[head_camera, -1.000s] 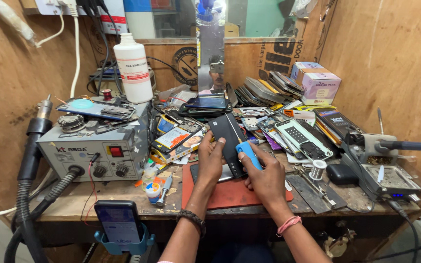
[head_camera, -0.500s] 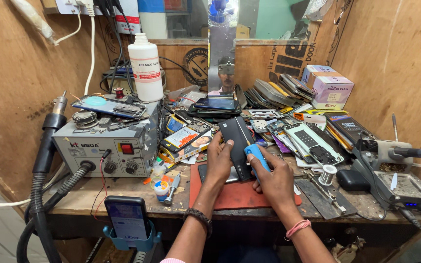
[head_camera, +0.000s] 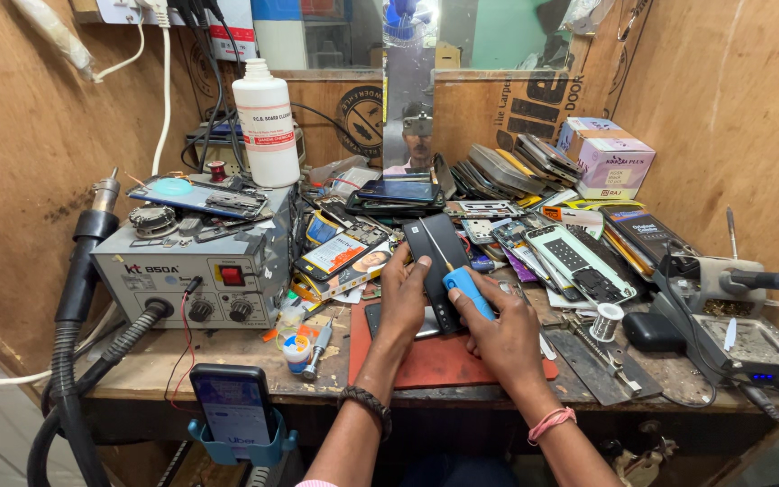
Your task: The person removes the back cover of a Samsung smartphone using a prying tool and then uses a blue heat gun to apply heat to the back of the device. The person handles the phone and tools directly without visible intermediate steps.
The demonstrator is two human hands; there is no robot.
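Note:
My left hand (head_camera: 404, 298) grips the left edge of a black phone (head_camera: 436, 261) held tilted above a red work mat (head_camera: 426, 356). My right hand (head_camera: 500, 329) holds a blue-handled screwdriver (head_camera: 467, 290), whose thin metal shaft runs up across the phone's back. Another flat dark device (head_camera: 373, 319) lies on the mat under my left hand, mostly hidden.
A grey hot-air rework station (head_camera: 191, 266) with its black hose stands at the left, a white bottle (head_camera: 265, 122) behind it. Phone parts and boards pile up at the back right. A soldering stand (head_camera: 741, 338) sits right. A phone in a blue holder (head_camera: 232, 406) hangs at the bench front.
Both hands keep the same hold on the phone and screwdriver. The view has shifted slightly left and down; the hands have barely moved.

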